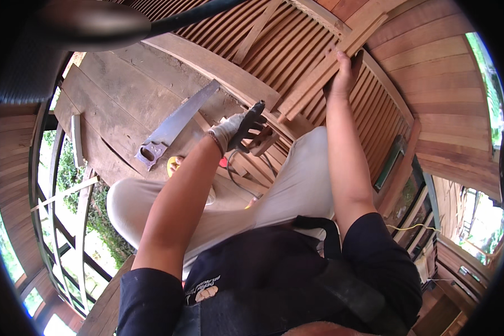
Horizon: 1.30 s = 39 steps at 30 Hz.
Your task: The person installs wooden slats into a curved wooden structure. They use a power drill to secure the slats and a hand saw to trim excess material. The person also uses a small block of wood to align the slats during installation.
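My right hand [341, 78] is closed round a long wooden strip [311, 92], with the thumb along its upper face. The strip lies slantwise over a slatted wooden panel [274, 36]. My left hand [238, 131], in a pale glove with a dark palm, has its fingers apart. It hovers near a small wooden piece [265, 141] above several narrow wood lengths; whether it touches that piece is hard to tell. Left of this hand, a handsaw [179, 117] rests on the boards, its toothed blade pointing away from me.
Worn wooden boards [112, 84] stretch out at the left. Below my left hand a dark cable [232, 179] loops near a red round thing [224, 162]. A yellow object [171, 166] shows partly behind my left forearm. Plank walls [442, 84] stand right, and an open railing [53, 185] left.
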Motion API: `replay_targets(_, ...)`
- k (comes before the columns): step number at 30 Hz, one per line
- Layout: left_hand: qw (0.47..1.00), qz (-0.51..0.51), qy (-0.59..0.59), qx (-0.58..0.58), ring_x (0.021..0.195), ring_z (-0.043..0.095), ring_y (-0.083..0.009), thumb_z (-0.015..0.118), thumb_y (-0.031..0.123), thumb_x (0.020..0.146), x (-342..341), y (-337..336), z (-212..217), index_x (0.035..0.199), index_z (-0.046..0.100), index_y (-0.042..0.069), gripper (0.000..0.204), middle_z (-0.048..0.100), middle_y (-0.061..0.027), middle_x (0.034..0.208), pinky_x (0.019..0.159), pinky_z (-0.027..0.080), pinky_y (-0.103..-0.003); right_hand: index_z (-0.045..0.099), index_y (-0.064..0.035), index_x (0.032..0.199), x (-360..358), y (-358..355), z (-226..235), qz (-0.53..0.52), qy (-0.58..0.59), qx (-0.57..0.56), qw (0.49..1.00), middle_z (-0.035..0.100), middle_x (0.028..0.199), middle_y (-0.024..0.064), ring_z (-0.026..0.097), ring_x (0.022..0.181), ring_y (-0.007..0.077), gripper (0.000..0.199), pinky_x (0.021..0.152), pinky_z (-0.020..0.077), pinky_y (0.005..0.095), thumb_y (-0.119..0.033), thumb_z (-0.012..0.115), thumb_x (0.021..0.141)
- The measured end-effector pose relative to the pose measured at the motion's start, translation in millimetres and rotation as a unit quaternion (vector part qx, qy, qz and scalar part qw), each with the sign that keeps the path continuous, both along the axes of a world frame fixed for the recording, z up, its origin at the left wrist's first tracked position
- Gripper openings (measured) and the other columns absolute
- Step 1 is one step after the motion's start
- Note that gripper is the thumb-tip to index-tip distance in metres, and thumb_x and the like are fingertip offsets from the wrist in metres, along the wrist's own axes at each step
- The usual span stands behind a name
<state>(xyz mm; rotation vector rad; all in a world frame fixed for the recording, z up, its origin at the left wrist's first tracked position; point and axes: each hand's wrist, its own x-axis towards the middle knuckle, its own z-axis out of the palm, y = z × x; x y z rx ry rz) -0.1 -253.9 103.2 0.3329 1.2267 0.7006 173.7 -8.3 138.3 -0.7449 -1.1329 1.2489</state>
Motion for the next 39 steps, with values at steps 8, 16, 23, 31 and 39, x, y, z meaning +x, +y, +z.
replay_targets(8,0.981,0.109,-0.163,0.012,0.111,0.07,-0.0315,0.048,0.052,0.106,37,7,-27,0.136,0.059,0.006,0.057,0.07,-0.015,0.122,0.096,0.057,-0.047,0.042,-0.0033,0.143,27,10,-20,0.085,0.188,-0.153,0.966,0.055,0.127,0.016,0.066,0.103,0.0317,0.066,0.091,0.0563,0.045,-0.02,0.063,0.083)
replay_targets(16,0.958,0.234,-0.034,0.161,0.077,0.073,-0.0237,0.055,0.032,0.106,-15,33,-26,0.114,0.069,-0.004,0.04,0.075,-0.0146,0.091,0.071,0.061,-0.034,0.051,0.0065,0.128,45,31,-44,0.078,0.09,-0.239,0.964,0.068,0.105,0.021,0.067,0.094,0.0308,0.056,0.086,0.0591,0.0387,-0.035,0.061,0.091)
replay_targets(23,0.775,-0.477,0.412,-0.059,0.1,0.073,-0.0284,0.061,0.069,0.09,-18,-47,-66,0.122,0.072,0.007,0.071,0.075,-0.0163,0.112,0.088,0.057,-0.04,0.057,0.0034,0.131,21,32,-46,-0.077,-0.018,-0.255,0.964,0.066,0.123,0.0167,0.065,0.11,0.0323,0.059,0.098,0.0526,0.0455,-0.021,0.078,0.082)
replay_targets(31,0.779,-0.462,0.415,-0.088,0.13,0.06,-0.0335,0.079,0.069,0.074,72,-131,-155,0.15,0.046,0.005,0.105,0.063,-0.0164,0.141,0.106,0.05,-0.041,0.036,0.0029,0.15,16,22,-55,-0.165,-0.104,-0.193,0.962,0.054,0.144,0.0178,0.056,0.127,0.0284,0.091,0.105,0.0503,0.0443,-0.019,0.087,0.078)
replay_targets(39,0.802,-0.44,0.389,-0.11,0.116,0.068,-0.0306,0.084,0.051,0.079,51,-132,-166,0.149,0.043,0.0,0.096,0.068,-0.0213,0.13,0.098,0.054,-0.042,0.053,-0.0023,0.14,30,44,-74,-0.146,0.06,-0.34,0.927,0.059,0.138,0.0158,0.06,0.123,0.0312,0.058,0.105,0.05,0.0485,-0.03,0.075,0.093)
